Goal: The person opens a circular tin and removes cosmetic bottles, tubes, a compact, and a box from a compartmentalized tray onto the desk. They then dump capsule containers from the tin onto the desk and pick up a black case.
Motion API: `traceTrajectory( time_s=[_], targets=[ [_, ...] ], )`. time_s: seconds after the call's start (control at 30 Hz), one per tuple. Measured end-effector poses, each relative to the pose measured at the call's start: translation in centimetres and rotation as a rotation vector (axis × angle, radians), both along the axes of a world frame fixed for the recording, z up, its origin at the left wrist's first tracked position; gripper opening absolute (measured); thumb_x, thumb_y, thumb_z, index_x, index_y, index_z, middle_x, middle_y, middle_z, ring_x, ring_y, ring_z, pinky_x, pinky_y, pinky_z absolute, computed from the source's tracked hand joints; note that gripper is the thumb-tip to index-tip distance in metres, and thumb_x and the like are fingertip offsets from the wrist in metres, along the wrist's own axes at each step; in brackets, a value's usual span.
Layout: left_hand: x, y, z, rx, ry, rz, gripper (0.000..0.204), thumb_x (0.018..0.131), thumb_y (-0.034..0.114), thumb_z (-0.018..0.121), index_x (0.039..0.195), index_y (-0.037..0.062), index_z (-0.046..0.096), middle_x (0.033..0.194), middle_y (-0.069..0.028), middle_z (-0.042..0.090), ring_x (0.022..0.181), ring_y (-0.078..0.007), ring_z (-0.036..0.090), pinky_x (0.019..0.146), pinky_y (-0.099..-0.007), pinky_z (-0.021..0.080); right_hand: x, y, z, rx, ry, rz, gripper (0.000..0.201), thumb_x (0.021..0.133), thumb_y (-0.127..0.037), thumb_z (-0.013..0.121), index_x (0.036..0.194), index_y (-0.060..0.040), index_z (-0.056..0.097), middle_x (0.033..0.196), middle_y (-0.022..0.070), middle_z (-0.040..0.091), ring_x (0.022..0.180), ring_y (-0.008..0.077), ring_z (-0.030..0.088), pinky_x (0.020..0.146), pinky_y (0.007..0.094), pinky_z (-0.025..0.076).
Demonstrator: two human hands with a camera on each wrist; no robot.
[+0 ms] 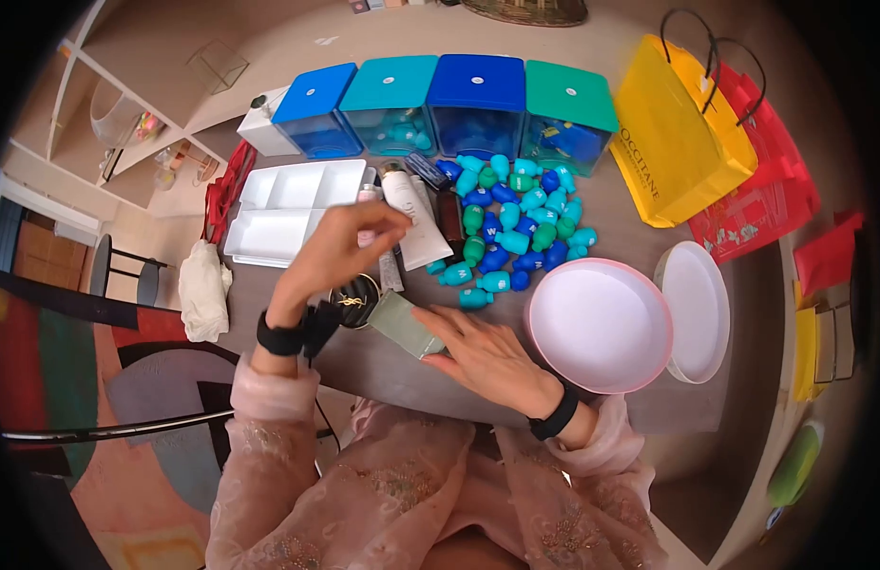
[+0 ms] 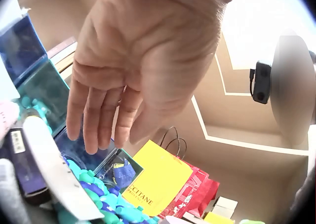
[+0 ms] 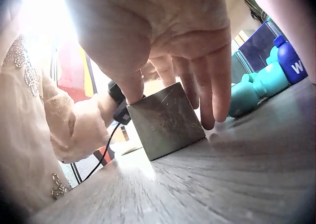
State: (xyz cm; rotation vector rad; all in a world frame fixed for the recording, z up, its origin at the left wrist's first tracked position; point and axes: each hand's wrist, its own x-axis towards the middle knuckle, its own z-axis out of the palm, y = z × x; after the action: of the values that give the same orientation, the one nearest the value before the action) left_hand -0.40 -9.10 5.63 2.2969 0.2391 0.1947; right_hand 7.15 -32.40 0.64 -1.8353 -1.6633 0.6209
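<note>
My right hand (image 1: 492, 356) grips a small grey-green box (image 1: 398, 321) lying on the table, thumb on one side and fingers on the other. In the right wrist view the square end of the box (image 3: 165, 123) faces the camera. My left hand (image 1: 335, 249) hangs in the air, its fingers loose, with nothing in the palm in the left wrist view. Below it is a round black jar (image 1: 355, 302) with a gold logo, right by the box. A white tube (image 1: 413, 214) and a pink bottle (image 1: 367, 217) are just beyond the left fingers.
Several blue, teal and green toy bottles (image 1: 506, 214) are heaped at the centre. Lidded bins (image 1: 476, 81) line the back. A white divided tray (image 1: 259, 235) is at left. Right are a round pink-rimmed box (image 1: 600, 323), its lid (image 1: 695, 309) and a yellow bag (image 1: 682, 142).
</note>
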Motion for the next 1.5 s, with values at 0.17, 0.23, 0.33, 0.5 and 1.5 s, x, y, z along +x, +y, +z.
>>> traceTrajectory(
  time_s=[0.17, 0.23, 0.33, 0.5, 1.5],
  targets=[
    [-3.8, -0.5, -2.2, -0.229, -0.053, 0.094, 0.014, 0.087, 0.004, 0.061, 0.097, -0.0048, 0.065, 0.092, -0.0097, 0.067, 0.086, -0.0146, 0.064, 0.079, -0.0287, 0.052, -0.2, 0.4, 0.7, -0.001, -0.126, -0.038, 0.055, 0.088, -0.028, 0.059, 0.136, -0.0101, 0.037, 0.131, 0.0162, 0.046, 0.105, 0.0337, 0.057, 0.077, 0.0431, 0.050],
    [-4.5, -0.1, -3.4, -0.331, -0.083, 0.145, 0.013, 0.087, 0.004, 0.061, 0.096, -0.0044, 0.065, 0.089, -0.0081, 0.067, 0.082, -0.0124, 0.063, 0.074, -0.0262, 0.052, -0.4, 0.4, 1.0, -0.012, -0.151, -0.039, 0.055, 0.088, -0.028, 0.059, 0.135, -0.0098, 0.038, 0.131, 0.0167, 0.046, 0.105, 0.0337, 0.057, 0.076, 0.0425, 0.051],
    [-5.0, 0.8, -4.5, -0.423, -0.138, 0.164, 0.016, 0.089, 0.008, 0.062, 0.098, -0.0044, 0.065, 0.096, -0.0071, 0.066, 0.089, -0.0127, 0.062, 0.081, -0.0266, 0.050, -0.6, 0.2, 1.9, 0.013, -0.200, -0.044, 0.053, 0.086, -0.027, 0.062, 0.132, -0.0087, 0.042, 0.130, 0.0162, 0.048, 0.102, 0.0330, 0.059, 0.073, 0.0418, 0.052],
    [-5.4, 2.0, -5.3, -0.585, -0.187, 0.161, 0.013, 0.090, 0.009, 0.061, 0.095, -0.0028, 0.063, 0.093, -0.0074, 0.067, 0.088, -0.0119, 0.062, 0.081, -0.0264, 0.049, -1.8, -2.9, 5.6, -0.040, -0.160, -0.178, 0.031, 0.082, -0.022, 0.068, 0.109, -0.0094, 0.059, 0.102, 0.0091, 0.062, 0.079, 0.0248, 0.064, 0.060, 0.0345, 0.051],
    [-6.8, 3.0, -6.4, -0.835, -0.236, 0.105, 0.014, 0.089, 0.011, 0.062, 0.095, -0.0022, 0.064, 0.090, -0.0055, 0.066, 0.085, -0.0105, 0.062, 0.078, -0.0245, 0.050, -8.7, -33.1, -23.8, -0.691, 0.646, -0.804, 0.042, 0.073, -0.024, 0.071, 0.111, -0.0086, 0.061, 0.099, 0.0174, 0.066, 0.087, 0.0320, 0.065, 0.077, 0.0410, 0.052]
  ],
)
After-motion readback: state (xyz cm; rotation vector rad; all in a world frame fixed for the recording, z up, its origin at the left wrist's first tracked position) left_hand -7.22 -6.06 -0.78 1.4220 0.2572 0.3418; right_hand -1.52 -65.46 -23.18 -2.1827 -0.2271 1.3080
